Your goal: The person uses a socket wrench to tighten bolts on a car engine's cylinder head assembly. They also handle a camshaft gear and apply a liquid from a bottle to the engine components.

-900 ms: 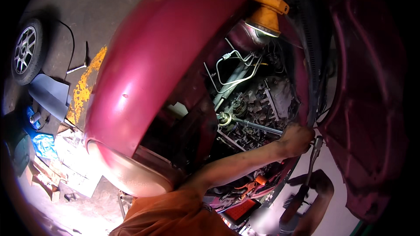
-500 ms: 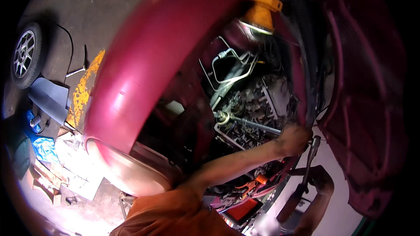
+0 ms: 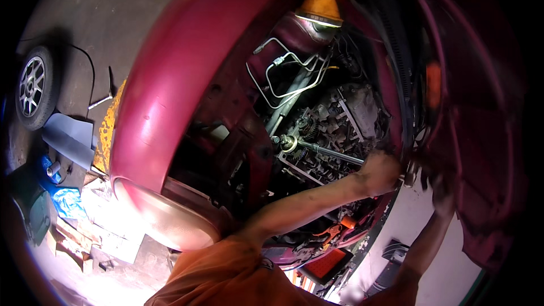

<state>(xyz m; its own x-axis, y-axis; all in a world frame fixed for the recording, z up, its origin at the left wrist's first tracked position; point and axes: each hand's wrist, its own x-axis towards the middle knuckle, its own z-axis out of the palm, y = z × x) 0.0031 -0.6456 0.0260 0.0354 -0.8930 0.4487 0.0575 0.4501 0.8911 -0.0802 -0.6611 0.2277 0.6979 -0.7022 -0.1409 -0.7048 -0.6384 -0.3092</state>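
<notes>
One bare hand, the left hand (image 3: 378,173), is wrapped around a long steel bar (image 3: 334,153) toward the right side of the engine (image 3: 340,119), its forearm reaching across the near side of the engine from an orange sleeve (image 3: 226,266). The steel bar slants over the engine, and its other end meets a round metal fitting (image 3: 289,143) at the engine's left edge. To the right of the engine, just past the left hand, the right hand (image 3: 437,181) is near the bar's end; it lies in deep shadow, and I cannot tell whether its fingers grasp anything. Thin bent metal pipes (image 3: 277,61) stand at the engine's upper left, with a lit yellow-orange work lamp (image 3: 320,5) beyond them. A glossy red fender (image 3: 164,79) curves along the engine's left, and a raised red hood (image 3: 481,107) flanks its right. On the engine's near side are an orange clamp-like tool (image 3: 328,235) and a red-screened device (image 3: 327,264). Well to the left of the engine are a spoked wheel (image 3: 35,88) and crumpled blue plastic (image 3: 69,203).
</notes>
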